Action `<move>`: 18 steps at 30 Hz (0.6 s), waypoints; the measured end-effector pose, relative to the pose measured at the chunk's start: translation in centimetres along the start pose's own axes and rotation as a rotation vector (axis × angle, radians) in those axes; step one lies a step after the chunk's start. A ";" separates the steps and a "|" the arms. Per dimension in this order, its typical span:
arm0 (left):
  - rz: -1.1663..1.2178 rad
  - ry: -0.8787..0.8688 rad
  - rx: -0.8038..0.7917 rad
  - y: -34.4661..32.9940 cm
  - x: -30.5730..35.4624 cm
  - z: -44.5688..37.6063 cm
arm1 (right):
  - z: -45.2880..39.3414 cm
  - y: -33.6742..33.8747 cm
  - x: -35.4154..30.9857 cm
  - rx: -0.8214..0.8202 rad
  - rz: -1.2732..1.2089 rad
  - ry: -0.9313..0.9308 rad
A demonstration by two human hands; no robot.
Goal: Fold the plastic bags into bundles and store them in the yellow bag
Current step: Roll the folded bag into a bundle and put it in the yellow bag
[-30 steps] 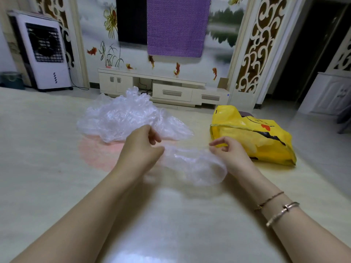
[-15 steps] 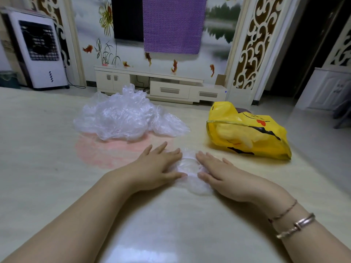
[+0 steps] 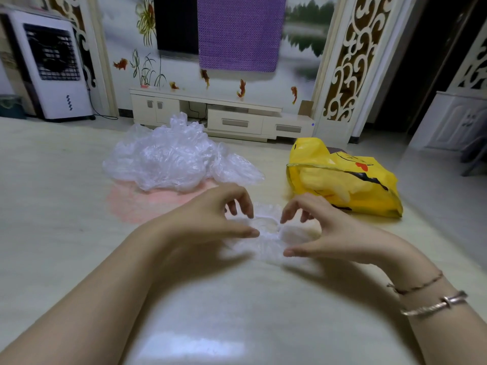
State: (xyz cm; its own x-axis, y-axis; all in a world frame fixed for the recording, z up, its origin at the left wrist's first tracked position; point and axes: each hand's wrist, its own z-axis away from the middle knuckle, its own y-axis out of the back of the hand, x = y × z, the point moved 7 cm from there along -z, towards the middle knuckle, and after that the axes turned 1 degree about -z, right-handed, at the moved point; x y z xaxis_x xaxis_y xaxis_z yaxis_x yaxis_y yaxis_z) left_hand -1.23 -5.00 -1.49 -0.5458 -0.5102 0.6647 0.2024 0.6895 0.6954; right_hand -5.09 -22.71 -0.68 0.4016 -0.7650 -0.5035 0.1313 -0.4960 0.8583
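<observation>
Nearest the camera: left hand (image 3: 210,219) and right hand (image 3: 326,230), fingers curled, pinching one clear plastic bag (image 3: 266,233) flat on the pale table (image 3: 52,233). Step judged: folding this bag into a bundle. Next move calls for tucking the loose edges tight before it springs open. Farther left: heap of unfolded clear bags (image 3: 174,162). Farther right: yellow bag (image 3: 342,180), lying on its side, mouth facing the hands.
</observation>
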 end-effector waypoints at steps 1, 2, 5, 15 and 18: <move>-0.008 0.022 -0.041 -0.3 0.0 0.1 | 0.0 -0.4 0.1 -0.047 0.015 -0.011; -0.037 0.048 -0.095 -0.7 -0.1 0.3 | 0.1 -0.8 0.3 -0.096 0.034 -0.025; -0.109 0.128 -0.221 -1.5 -0.5 0.8 | 0.6 -1.1 0.8 -0.146 0.064 -0.057; -0.060 0.072 -0.071 -1.2 -1.5 0.0 | -0.9 0.9 2.7 0.210 0.037 -0.137; -0.039 0.070 -0.008 -0.7 -1.9 -0.2 | -0.8 1.3 3.5 0.198 -0.154 -0.244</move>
State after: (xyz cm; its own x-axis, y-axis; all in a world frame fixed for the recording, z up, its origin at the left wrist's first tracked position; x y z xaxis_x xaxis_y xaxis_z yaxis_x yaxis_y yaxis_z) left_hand -0.23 -4.60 -3.15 -0.4951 -0.5718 0.6542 0.1888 0.6642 0.7234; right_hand -2.85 -25.69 -1.26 0.1592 -0.7384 -0.6553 -0.0146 -0.6654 0.7463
